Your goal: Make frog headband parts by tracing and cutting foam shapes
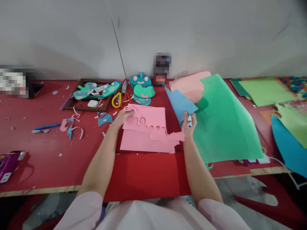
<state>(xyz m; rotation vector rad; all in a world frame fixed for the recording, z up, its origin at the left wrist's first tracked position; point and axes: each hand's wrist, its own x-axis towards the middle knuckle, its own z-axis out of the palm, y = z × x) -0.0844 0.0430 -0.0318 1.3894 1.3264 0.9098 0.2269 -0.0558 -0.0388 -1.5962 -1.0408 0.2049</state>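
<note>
The red table (43,166) spreads wide, the person's chest at six o'clock; out at three lies the big green sheet (227,124), beside the working spot, likely to stay in reach; dead centre are the pink sheets (141,140), the upper one notched along its edge; and here is the left hand (125,116) at ten, closed on that upper sheet's corner, thumb on top, probably to steady it; farther out at ten, the tray (83,108), perhaps there to keep small pieces together; at one, the peach sheet (188,84); at two, the blue piece (181,103), pinched by its near end in the right hand (189,122), tilted up, seemingly to clear the pink; frog shapes (144,91) sit grouped at twelve; last and smallest, a marker (189,121) tucked in those same right fingers, presumably to save putting it down.
</note>
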